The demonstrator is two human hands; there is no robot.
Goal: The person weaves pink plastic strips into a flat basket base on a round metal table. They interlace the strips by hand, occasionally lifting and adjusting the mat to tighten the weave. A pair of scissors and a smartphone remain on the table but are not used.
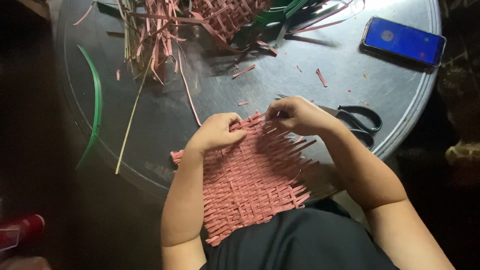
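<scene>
Pink woven mat [250, 185] – left hand [216, 132], right hand [295, 115] both pinching far-edge strips.

Hard light falls from above onto the round grey metal table [350, 75], leaving a white glare at its far rim. Everything around it sinks into near-black shadow. The picture is sharp at centre, softer toward the dim edges.

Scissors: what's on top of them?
The right hand and wrist lie over the scissors. Black handle loops show right of the wrist, a blade tip left of the hand; pivot and most blade are hidden.
</scene>
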